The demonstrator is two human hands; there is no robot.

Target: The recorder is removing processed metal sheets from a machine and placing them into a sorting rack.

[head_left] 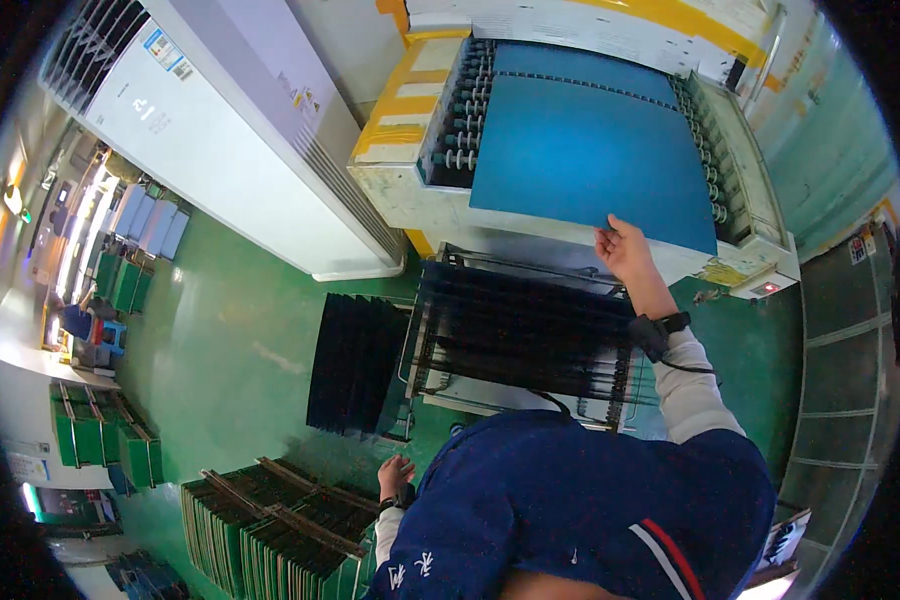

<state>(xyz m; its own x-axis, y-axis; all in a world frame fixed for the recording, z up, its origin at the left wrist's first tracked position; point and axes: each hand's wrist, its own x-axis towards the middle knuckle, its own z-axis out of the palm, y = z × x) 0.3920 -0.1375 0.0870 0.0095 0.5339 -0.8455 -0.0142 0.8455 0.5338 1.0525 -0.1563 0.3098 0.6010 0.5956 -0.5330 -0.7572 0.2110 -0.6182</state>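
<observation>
A large flat blue panel lies on the roller conveyor of a machine, its near edge reaching out past the rollers toward me. My right hand is at that near edge, thumb and fingers closed on it. Low beside my body, my left hand hangs with loosely curled fingers and nothing visible in it. It is nearest to a rack of green-edged panels. Between me and the machine stands a rack filled with dark panels on edge.
More dark panels stand left of the middle rack. A tall white cabinet unit rises at the left of the machine. Green stacks and a seated person are far left. A framed glass partition runs along the right.
</observation>
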